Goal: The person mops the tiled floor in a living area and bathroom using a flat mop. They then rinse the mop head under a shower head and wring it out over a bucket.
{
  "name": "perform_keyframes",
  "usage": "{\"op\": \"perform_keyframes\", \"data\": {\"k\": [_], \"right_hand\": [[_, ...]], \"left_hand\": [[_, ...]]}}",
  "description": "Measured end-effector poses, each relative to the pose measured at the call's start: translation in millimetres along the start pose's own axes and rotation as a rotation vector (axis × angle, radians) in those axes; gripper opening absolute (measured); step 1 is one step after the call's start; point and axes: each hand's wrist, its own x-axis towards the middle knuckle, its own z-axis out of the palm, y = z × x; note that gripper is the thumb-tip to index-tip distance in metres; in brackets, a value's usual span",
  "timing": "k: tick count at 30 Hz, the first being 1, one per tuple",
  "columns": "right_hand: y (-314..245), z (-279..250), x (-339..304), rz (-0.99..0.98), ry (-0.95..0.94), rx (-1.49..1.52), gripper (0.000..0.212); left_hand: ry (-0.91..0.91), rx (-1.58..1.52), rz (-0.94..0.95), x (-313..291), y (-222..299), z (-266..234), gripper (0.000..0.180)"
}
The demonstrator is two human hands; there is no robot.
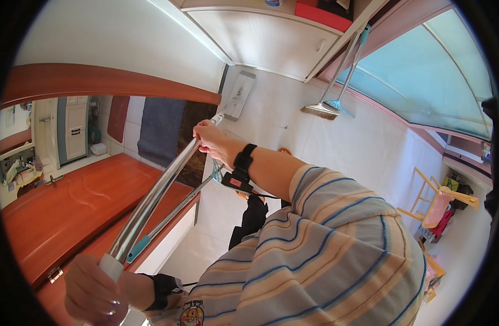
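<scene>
A flat mop with a shiny metal pole [151, 204] runs slantwise from the lower left to the upper middle. Its grey rectangular head [240, 96] lies on the pale floor beside the white cabinet and the wall corner. Around the grey top end of the pole, close to me, my left hand [94, 290] is closed. Farther down, my right hand [209, 136] grips the pole not far from the mop head. Both wrists wear black straps. A second pole with a teal grip [138, 249] stands under the mop pole along the door, apart from my hands.
An open reddish-brown door [75, 198] and its frame fill the left, with a dark mat [161, 130] in the doorway. A broom [321, 111] and a teal-bristled tool [339, 106] lean by the bluish glass panel. To the right stands a yellow wooden chair [437, 201].
</scene>
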Motion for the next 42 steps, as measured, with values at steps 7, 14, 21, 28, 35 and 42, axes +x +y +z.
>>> {"op": "perform_keyframes", "data": {"k": [7, 14, 21, 28, 35, 42], "right_hand": [[-9, 6, 68, 0.076, 0.001, -0.020, 0.018], [-2, -7, 63, 0.058, -0.096, 0.044, 0.013], [15, -45, 5, 0.040, 0.019, 0.052, 0.009], [30, -35, -10, 0.050, 0.073, -0.041, 0.008], [-5, -15, 30, 0.033, 0.079, -0.206, 0.005], [-40, -37, 59, 0.031, -0.006, -0.140, 0.008]], "left_hand": [[0.052, 0.292, -0.102, 0, -41, -17, 0.036], [-0.021, 0.207, -0.194, 9, -42, -24, 0.034], [-0.023, -0.126, -0.164, -3, -22, -34, 0.035], [0.154, -0.066, -0.193, -21, 3, -27, 0.036], [0.163, 0.069, -0.104, -18, -11, -19, 0.034], [-0.041, 0.181, -0.158, 10, -53, -3, 0.036]]}}
